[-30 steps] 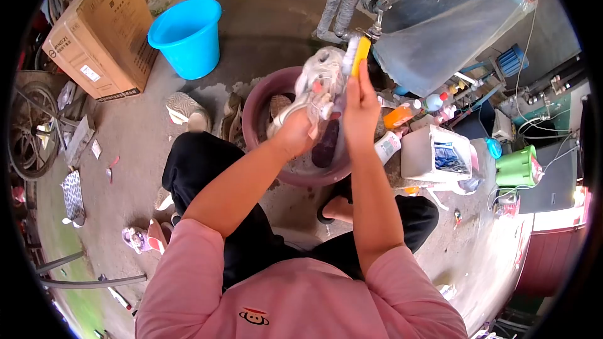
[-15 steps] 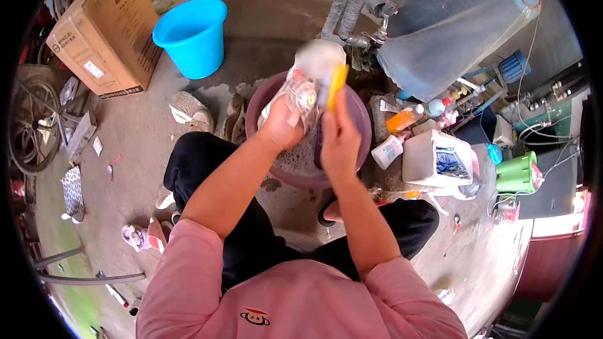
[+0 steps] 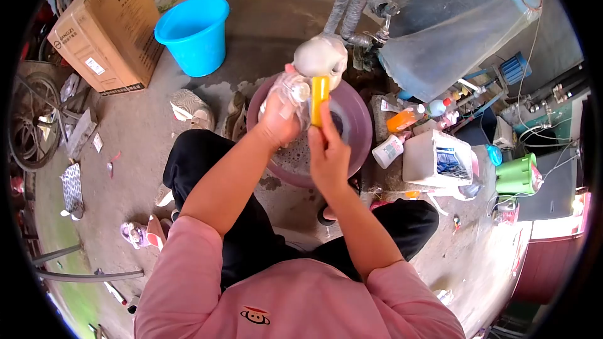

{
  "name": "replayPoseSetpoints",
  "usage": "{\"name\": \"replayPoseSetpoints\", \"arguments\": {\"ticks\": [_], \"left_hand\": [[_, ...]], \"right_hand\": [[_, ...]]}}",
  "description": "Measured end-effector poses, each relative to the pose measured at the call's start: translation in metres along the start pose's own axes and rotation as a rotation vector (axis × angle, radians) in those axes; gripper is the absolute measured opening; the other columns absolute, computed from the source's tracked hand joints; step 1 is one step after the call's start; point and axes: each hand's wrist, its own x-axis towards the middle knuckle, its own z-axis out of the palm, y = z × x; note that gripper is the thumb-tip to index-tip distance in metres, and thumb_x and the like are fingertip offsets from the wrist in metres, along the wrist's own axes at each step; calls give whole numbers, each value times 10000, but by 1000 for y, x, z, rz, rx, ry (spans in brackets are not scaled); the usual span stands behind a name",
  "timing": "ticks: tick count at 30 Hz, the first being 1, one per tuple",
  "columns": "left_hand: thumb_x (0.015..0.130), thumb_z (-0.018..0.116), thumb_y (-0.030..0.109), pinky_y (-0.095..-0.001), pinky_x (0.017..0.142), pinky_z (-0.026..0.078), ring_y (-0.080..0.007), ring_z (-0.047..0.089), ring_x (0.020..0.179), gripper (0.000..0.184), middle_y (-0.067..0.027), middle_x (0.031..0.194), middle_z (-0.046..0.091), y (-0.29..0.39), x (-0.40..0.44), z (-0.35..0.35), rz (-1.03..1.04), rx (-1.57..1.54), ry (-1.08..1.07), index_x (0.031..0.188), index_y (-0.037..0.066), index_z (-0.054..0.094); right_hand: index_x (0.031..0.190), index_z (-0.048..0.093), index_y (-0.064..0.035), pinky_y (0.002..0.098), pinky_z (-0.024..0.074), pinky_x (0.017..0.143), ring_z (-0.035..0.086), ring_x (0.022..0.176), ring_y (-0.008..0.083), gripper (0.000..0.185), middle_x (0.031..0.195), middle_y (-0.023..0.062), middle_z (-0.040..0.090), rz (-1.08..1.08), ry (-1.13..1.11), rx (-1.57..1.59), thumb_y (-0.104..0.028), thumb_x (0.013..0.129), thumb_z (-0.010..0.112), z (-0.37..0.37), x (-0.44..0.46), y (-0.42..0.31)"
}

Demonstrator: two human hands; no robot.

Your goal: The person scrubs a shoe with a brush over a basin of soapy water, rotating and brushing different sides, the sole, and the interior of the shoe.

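Observation:
A whitish, wet shoe (image 3: 319, 58) is held over the mauve basin (image 3: 363, 127) in my left hand (image 3: 281, 120), whose fingers are wrapped round its near end. My right hand (image 3: 330, 154) grips a yellow brush (image 3: 320, 102) upright, close against the right side of the shoe. The bristles are turned away and cannot be made out. Soapy water (image 3: 294, 156) with suds shows in the basin below my hands. Part of a dark thing in the basin is visible behind the brush.
A blue bucket (image 3: 195, 36) and a cardboard box (image 3: 108, 30) stand at the upper left. Shoes (image 3: 191, 110) lie left of the basin. Bottles (image 3: 405, 118) and a white container (image 3: 436, 160) are at the right, below wrapped pipes (image 3: 344, 6).
The shoe has turned, with its rounded end now pointing up and away. My right hand and the brush have moved left and down towards my left hand.

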Motion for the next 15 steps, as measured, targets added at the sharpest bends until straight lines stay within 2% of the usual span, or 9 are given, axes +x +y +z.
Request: {"name": "replayPoseSetpoints", "arguments": {"ticks": [2, 3, 4, 6, 7, 10, 12, 14, 15], "left_hand": [[876, 475, 271, -338, 952, 340, -195, 451, 1085, 430, -63, 1183, 459, -15, -5, 8, 71, 26, 46, 1224, 43, 366], [882, 465, 286, -332, 946, 341, -191, 442, 1090, 438, -55, 1184, 447, -17, -5, 10, 85, 13, -57, 1234, 52, 350], [887, 437, 319, -340, 927, 361, -189, 459, 1066, 425, -54, 1150, 474, -19, -5, 19, 46, 22, 24, 1222, 65, 371], [898, 381, 385, -354, 888, 400, -184, 493, 1018, 421, -52, 1080, 529, -20, -7, 38, -19, 43, 185, 1196, 89, 414], [907, 370, 365, -350, 890, 400, -182, 493, 1017, 403, -47, 1099, 524, -19, -8, 36, 16, 83, 105, 1203, 94, 409], [872, 469, 224, -326, 922, 366, -195, 467, 1053, 383, -71, 1159, 468, -12, 1, -10, -6, -211, -132, 1204, 51, 387], [867, 492, 240, -322, 929, 360, -191, 463, 1056, 374, -66, 1127, 487, -4, -1, 15, 44, 22, 41, 1186, 64, 409], [871, 489, 237, -325, 933, 357, -190, 457, 1066, 366, -62, 1126, 491, -17, -5, 4, 105, 98, 73, 1182, 58, 416], [889, 458, 241, -330, 935, 352, -184, 453, 1074, 365, -51, 1145, 485, -20, 3, -6, -18, -287, -151, 1196, 50, 412]], "right_hand": [[1230, 443, -64, 276, 454, 623, 604, 754, 128, 407, 895, 234, 594, 33, -1, -35, -153, 841, 522, -11, 23, 7], [1232, 442, -71, 297, 455, 582, 592, 689, 121, 410, 837, 226, 595, 119, 29, -72, -158, 841, 525, -16, 34, 10], [1239, 433, -67, 304, 449, 553, 562, 642, 113, 417, 819, 202, 600, 229, 91, 37, -162, 844, 526, -19, 47, 15], [1253, 416, -70, 291, 448, 550, 538, 621, 112, 429, 830, 179, 603, 230, 191, 201, -167, 849, 524, -21, 66, 18], [1264, 402, -65, 275, 454, 589, 545, 657, 110, 432, 885, 174, 605, 354, 146, 207, -161, 856, 512, -23, 64, 11], [1270, 375, -22, 205, 397, 765, 505, 872, 81, 421, 1031, 95, 575, 167, 35, 4, -130, 875, 476, -12, 29, -2], [1264, 387, -27, 220, 397, 795, 513, 938, 102, 411, 1090, 145, 562, 147, -98, 13, -130, 875, 468, -5, 1, -11], [1259, 397, -39, 251, 431, 705, 552, 798, 141, 411, 969, 148, 591, 149, -61, -16, -143, 870, 481, -7, 12, 5], [1259, 398, -47, 272, 443, 652, 579, 721, 178, 416, 889, 158, 603, 149, -31, -55, -144, 864, 485, -13, 27, 9]]}}
